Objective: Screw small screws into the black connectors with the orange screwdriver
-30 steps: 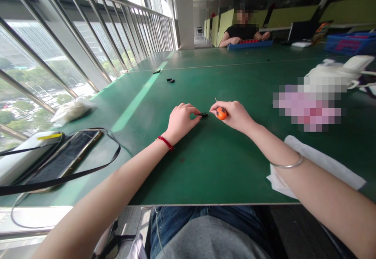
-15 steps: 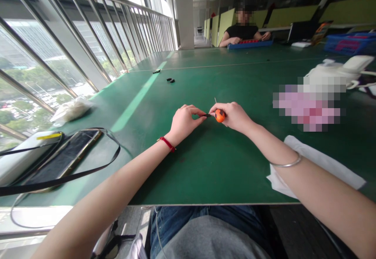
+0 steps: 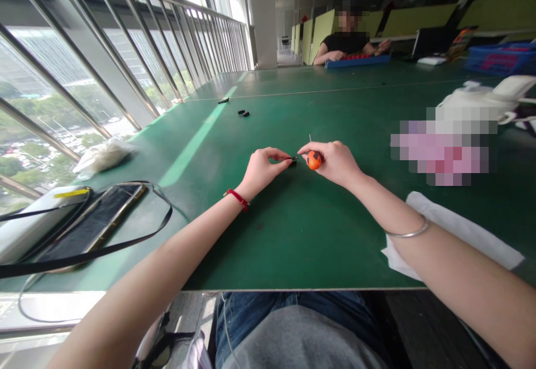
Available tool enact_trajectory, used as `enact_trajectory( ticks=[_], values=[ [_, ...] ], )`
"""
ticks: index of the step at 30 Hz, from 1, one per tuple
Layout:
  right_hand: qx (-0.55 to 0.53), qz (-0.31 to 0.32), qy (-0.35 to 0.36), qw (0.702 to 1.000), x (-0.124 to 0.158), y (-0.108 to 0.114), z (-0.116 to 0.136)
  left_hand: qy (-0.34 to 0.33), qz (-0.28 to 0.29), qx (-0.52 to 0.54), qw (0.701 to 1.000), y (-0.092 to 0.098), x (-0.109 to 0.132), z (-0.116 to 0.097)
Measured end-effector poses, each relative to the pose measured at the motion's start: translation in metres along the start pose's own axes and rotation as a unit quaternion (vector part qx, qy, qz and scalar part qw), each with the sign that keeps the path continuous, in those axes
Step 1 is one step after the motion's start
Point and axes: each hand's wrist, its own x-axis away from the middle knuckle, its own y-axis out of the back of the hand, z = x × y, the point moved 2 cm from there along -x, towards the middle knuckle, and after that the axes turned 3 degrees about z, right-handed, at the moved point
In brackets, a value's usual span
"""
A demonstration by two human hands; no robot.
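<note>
Well apart from screwdriver (image 3: 314, 160): phone (image 3: 94, 224), tissue (image 3: 456, 229).

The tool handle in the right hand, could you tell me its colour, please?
The tool handle is orange with black marks; head view shows it.

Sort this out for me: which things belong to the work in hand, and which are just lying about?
In use: left hand pinching small black part; right hand gripping orange-handled tool.
Lying about: phone, plastic bag, white cloth, loose black pieces farther off, untouched.
</note>
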Motion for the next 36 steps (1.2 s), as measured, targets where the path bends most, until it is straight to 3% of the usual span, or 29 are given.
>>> enact_trajectory(
  ticks=[6, 25, 36],
  values=[
    [-0.027, -0.074, -0.046, 0.996, -0.002, 0.002, -0.003, -0.01, -0.007, -0.059, 0.998, -0.003, -0.012, 0.012],
    [-0.028, -0.054, -0.051, 0.997, -0.001, -0.001, -0.001, 0.021, 0.055, -0.021, 0.998, -0.005, -0.013, 0.022],
    [-0.116, -0.189, -0.066, 0.973, -0.001, 0.014, 0.012, -0.005, 0.045, -0.024, 0.999, -0.007, -0.014, 0.018]
  ],
)
